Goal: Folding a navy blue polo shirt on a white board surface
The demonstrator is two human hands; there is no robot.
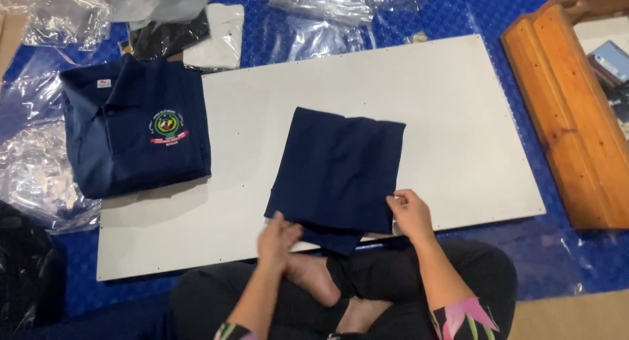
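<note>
A folded navy garment (341, 166) lies near the centre of a white board (458, 117), its near edge hanging slightly over the board's front rim toward the person's crossed legs (341, 294). The left hand (278, 235), at about seven o'clock from the garment's middle, has its fingers curled around the near left corner of the cloth, pinching it. The right hand (409, 212), at about five o'clock, grips the near right corner, thumb on top and fingers tucked under the edge. Both hands are partly closed on fabric rather than flat. At about nine o'clock from the garment, on the board's left end, rests a second folded navy shirt (137, 127) with a collar and a round multicoloured emblem on the chest, well apart from the one in hand. Clear plastic bags (327, 19) lie at twelve o'clock beyond the board on a blue mat (517, 176). A wooden frame (570, 117) stands at about three o'clock, just beside the board's right end.
</note>
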